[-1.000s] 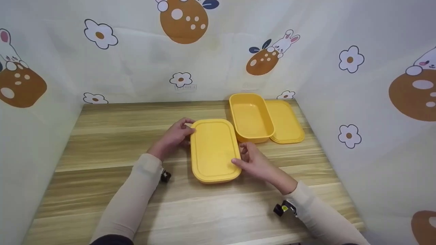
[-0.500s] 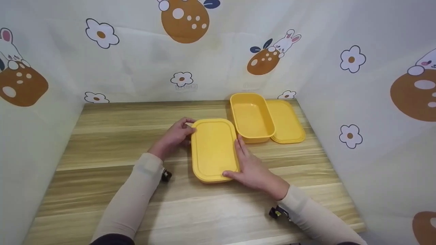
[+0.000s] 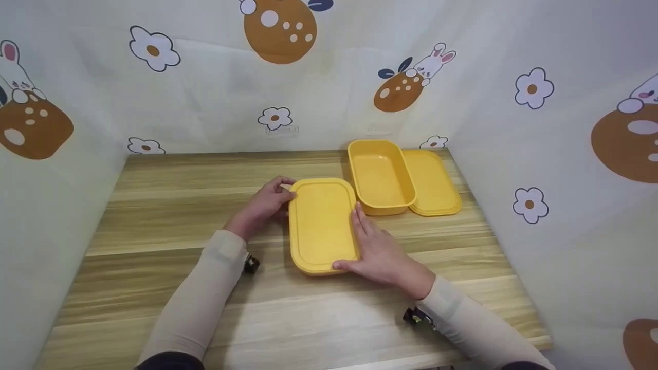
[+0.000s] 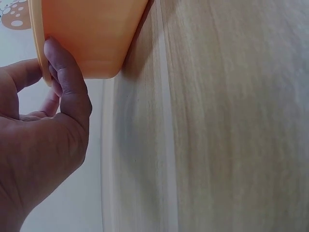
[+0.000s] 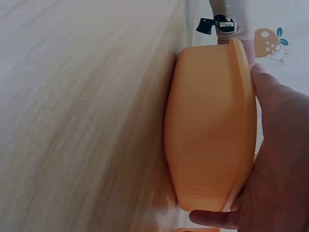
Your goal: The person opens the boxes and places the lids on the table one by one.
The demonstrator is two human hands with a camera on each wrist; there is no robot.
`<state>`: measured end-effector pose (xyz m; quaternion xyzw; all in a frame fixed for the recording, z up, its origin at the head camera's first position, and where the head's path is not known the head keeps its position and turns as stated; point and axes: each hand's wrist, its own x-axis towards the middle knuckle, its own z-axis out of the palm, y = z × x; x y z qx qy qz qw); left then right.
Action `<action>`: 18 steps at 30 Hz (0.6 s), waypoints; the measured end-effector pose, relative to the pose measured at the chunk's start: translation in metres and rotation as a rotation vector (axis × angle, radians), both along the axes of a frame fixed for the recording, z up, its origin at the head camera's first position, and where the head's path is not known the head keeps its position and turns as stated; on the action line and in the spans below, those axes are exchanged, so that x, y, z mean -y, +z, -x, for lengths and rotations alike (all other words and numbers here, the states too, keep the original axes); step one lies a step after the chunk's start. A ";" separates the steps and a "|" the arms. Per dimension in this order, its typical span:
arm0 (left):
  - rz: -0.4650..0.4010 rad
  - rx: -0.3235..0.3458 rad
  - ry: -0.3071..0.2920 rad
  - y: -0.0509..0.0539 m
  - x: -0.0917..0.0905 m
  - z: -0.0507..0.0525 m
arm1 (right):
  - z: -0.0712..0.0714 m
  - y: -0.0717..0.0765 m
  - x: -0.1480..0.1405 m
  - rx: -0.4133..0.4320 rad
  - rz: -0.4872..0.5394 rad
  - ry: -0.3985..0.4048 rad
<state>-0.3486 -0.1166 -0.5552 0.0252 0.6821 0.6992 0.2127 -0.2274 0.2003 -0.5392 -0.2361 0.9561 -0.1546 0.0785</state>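
Note:
A yellow lidded food container (image 3: 323, 226) stands on the wooden table, its lid (image 3: 324, 221) lying over the rim. At the far left corner, my left hand (image 3: 264, 205) pinches the lid's edge; in the left wrist view the thumb (image 4: 67, 72) is below the rim. My right hand (image 3: 383, 254) lies along the right edge, its fingers extended and its thumb resting on top near the front corner. In the right wrist view the container's side wall (image 5: 207, 125) shows, with one fingertip (image 5: 207, 218) reaching past the rim.
Behind the right hand stands an uncovered yellow container (image 3: 381, 177), close to the lidded one. A second yellow lid (image 3: 437, 182) lies flat beside it, partly hidden. Patterned cloth walls (image 3: 205, 92) border the table (image 3: 169, 205) at the back and sides.
My right hand has shifted from the edge further onto the lid, its fingers straightening along the side and its thumb moving left toward the front. The left hand keeps its place.

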 end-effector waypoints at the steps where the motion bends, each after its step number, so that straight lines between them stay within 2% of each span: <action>1: 0.003 -0.001 0.002 0.000 0.000 0.000 | 0.000 0.000 0.001 0.004 -0.010 -0.005; 7: -0.006 0.002 0.007 0.002 -0.001 -0.001 | -0.001 -0.002 0.001 0.017 -0.021 -0.031; 18: -0.014 -0.028 0.013 -0.001 -0.002 0.000 | 0.000 -0.005 0.002 0.000 -0.025 -0.025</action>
